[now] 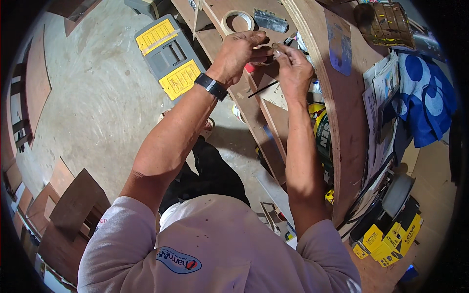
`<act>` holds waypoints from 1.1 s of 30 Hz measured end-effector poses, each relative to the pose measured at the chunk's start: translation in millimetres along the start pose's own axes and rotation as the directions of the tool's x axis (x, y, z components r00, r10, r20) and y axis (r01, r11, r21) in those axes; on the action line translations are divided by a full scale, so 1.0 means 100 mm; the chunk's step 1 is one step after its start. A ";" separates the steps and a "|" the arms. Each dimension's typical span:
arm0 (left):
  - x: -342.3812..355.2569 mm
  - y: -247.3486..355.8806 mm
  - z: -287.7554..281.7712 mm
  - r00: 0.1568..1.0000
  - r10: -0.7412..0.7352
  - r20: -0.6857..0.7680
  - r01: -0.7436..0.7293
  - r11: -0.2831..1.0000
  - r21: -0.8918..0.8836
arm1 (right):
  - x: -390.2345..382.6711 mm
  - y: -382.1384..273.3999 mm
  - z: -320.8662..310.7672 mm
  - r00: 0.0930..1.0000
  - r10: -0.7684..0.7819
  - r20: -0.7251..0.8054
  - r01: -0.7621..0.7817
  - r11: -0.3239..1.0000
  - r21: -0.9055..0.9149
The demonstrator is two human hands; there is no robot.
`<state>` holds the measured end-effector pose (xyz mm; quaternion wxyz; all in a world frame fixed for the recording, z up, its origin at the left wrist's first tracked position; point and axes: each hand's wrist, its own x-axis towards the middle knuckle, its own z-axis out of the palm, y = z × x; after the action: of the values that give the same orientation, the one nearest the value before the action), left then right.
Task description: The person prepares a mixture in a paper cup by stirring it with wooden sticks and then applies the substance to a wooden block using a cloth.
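Both my hands meet over the wooden shelf unit, fingertips close together. My left hand [245,51], with a black watch [211,86] on its wrist, has its fingers bent in a pinch. My right hand [294,73] pinches thumb against fingers beside it. Whatever sits between the fingertips is too small to make out. Below them a thin dark stick [262,90] slants toward my right hand; I cannot tell whether it is held. Under the stick lies a beige sheet of sandpaper [275,97]. A roll of masking tape [226,22] and a dark block [270,21] lie just beyond my left hand.
A grey and yellow toolbox [172,57] stands on the concrete floor to the left. At right, a curved plywood edge [325,93] rises beside my right forearm, with a scraper blade [338,43], papers and a blue cloth [425,97] past it. Wood panels [73,205] lean at lower left.
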<state>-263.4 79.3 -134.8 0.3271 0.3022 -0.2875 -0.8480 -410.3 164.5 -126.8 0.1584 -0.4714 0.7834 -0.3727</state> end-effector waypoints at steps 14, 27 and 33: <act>-0.15 -0.08 -0.04 0.934 0.332 0.130 -0.343 0.739 0.580 | -0.05 -0.16 0.02 0.999 -0.029 0.025 0.026 0.992 0.121; -0.29 -0.06 -0.33 0.598 0.222 0.770 -0.775 -0.085 0.626 | 0.15 0.15 -0.06 0.972 0.160 0.174 -0.220 0.884 0.412; -0.26 0.00 -0.28 0.598 0.078 0.798 -0.771 -0.216 0.599 | 0.05 -0.06 -0.14 0.967 -0.076 0.244 0.015 0.970 0.243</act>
<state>-227.8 90.6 -144.7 0.2213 0.0770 -0.9411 -0.2437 -417.4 164.3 -112.8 0.3034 -0.5101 0.6953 -0.4054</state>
